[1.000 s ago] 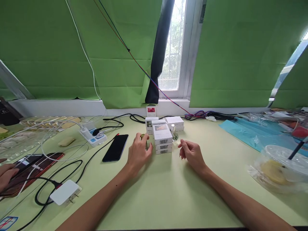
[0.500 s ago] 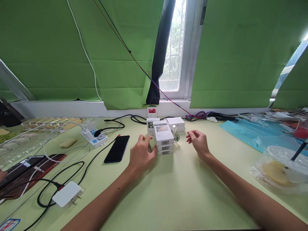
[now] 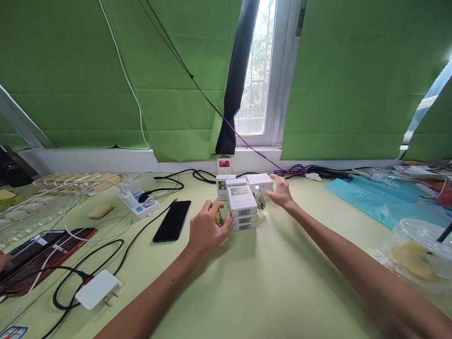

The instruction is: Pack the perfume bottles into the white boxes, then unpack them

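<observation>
Small white boxes (image 3: 243,202) are stacked near the middle of the pale green table, barcodes facing me. My left hand (image 3: 208,225) curves around a small yellowish glass bottle (image 3: 219,218) at the stack's left side. On the right of the stack stands a clear glass bottle (image 3: 260,199). My right hand (image 3: 280,190) is at the right end of the white boxes (image 3: 259,180) behind that bottle, thumb and fingers apart around the end; firm contact is unclear. Farther back, a white box with a red picture (image 3: 224,165) stands upright.
A black phone (image 3: 172,221), a power strip (image 3: 139,202) and tangled cables lie left. Another person's hand (image 3: 4,260) is by more phones at the far left. At right are blue plastic (image 3: 360,197) and a lidded cup (image 3: 420,254).
My right hand has moved forward and left, from beside the clear bottle to the white boxes at the back, and its fingers have spread. My left hand has barely moved.
</observation>
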### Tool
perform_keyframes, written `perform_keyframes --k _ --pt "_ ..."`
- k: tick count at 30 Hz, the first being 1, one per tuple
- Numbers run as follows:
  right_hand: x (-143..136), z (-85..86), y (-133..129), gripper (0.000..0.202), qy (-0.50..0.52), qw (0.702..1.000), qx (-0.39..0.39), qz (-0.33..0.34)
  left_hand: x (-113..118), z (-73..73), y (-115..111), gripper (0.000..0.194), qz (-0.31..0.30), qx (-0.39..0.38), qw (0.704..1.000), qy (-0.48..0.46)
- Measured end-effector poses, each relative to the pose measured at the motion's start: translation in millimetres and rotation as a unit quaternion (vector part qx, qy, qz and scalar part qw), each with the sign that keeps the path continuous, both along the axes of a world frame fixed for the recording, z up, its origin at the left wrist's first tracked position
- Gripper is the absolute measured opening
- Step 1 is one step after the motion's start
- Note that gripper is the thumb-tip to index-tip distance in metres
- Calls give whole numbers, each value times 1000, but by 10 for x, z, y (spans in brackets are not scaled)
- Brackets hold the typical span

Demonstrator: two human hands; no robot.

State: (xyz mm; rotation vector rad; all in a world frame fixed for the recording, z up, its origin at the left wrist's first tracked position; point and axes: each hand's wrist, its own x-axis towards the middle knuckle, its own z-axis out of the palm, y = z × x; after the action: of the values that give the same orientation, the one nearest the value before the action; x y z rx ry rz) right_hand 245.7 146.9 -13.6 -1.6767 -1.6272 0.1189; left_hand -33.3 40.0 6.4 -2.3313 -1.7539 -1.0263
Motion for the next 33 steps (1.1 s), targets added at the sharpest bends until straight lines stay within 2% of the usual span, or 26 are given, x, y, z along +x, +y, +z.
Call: perform_keyframes --k 4,8,12,16,24,33 --pt "-25 22 124 91 -93 994 -55 28 2 -1 -8 25 -14 5 1000 -13" --pt "-79 106 272 99 -175 977 -97 72 0 -1 -17 24 -21 3 1000 -19" --pt "-159 109 394 90 -214 964 -137 83 2 4 -30 23 -25 2 999 -25" --pt "-192 53 399 83 -224 959 -153 81 2 1 -33 23 -29 0 999 -30" --pt "-194 10 257 68 -201 970 -119 60 0 12 -36 24 -32 1 999 -37" --pt "-324 -70 250 48 -174 981 -84 9 7 23 -37 23 -34 0 999 -36"
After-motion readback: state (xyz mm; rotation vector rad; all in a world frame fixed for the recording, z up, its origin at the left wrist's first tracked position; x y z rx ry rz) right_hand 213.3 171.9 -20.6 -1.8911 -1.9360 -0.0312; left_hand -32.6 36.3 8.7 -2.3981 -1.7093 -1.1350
